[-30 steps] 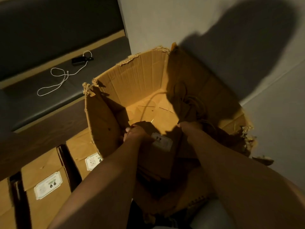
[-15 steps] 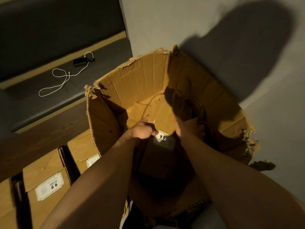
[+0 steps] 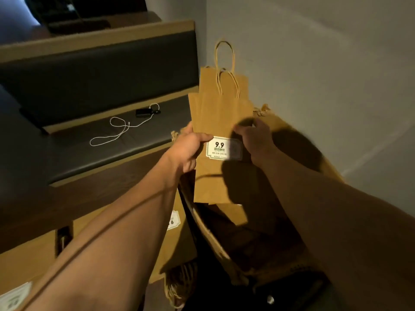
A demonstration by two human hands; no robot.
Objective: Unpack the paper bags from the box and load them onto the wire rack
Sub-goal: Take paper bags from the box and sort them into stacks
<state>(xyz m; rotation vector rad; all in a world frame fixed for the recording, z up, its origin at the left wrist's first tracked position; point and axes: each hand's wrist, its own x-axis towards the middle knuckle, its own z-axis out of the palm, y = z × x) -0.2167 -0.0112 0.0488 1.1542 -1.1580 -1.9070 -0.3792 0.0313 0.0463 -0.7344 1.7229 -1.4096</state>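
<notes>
A flat stack of brown paper bags (image 3: pixel 219 108) with twisted handles and a white "9.9" label is held upright in front of me, above the open cardboard box (image 3: pixel 226 239). My left hand (image 3: pixel 190 149) grips the stack's left edge, thumb on the front next to the label. My right hand (image 3: pixel 256 140) grips the right edge, fingers curled over the front. The box sits below my arms, its inside dark and mostly hidden. The wire rack is not in view.
More labelled paper bags (image 3: pixel 173 223) lie low at the left. A dark cushioned bench (image 3: pixel 101 149) at the left carries a white cable (image 3: pixel 116 131) and a small black device (image 3: pixel 143 112). A grey wall (image 3: pixel 314 75) stands close on the right.
Both hands were down inside the box on the bags; now they have lifted a stack up out of it. The view has tilted upward.
</notes>
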